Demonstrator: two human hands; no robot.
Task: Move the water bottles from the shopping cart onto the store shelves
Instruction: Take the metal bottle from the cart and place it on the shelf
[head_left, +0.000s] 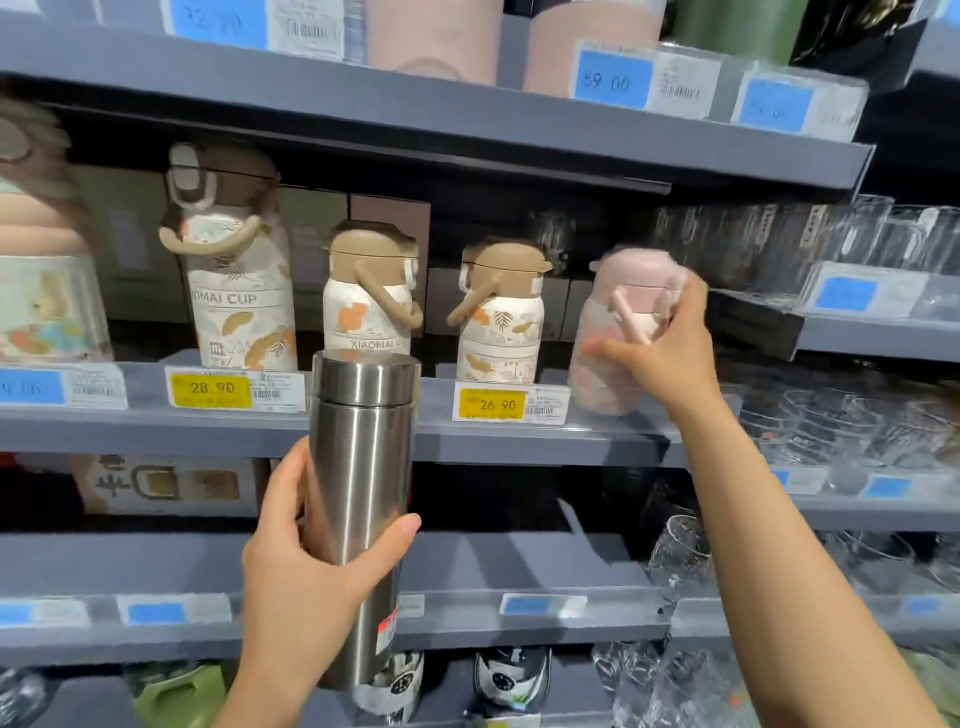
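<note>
My left hand (306, 587) gripped a steel flask (361, 499) around its lower half, fingers (291, 499) curled round the left side and the thumb pressed across the front. The flask stood upright in the air in front of the shelves, its cap level with the edge of the middle shelf (156, 431), not resting on anything.

My right hand (670, 348) was up at that middle shelf, grasping a pink bottle (618, 332) from its right side, the fingers wrapped over the lid and shoulder and the thumb lying across the body. The pink bottle was at the right end of the row, its base near the shelf's front edge; it was blurred, so I could not tell whether it had touched down or leaned a little.

To its left on the same shelf stood three patterned bottles with brown lids: a tall one (236, 275), a shorter one (371, 296) directly behind the flask's cap, and another short one (501, 317) just beside the pink bottle. Yellow price tags (212, 388) hung on the shelf edge below them. Clear glasses (831, 415) filled the shelves on the right, and pink containers (431, 36) sat on the shelf above.
</note>
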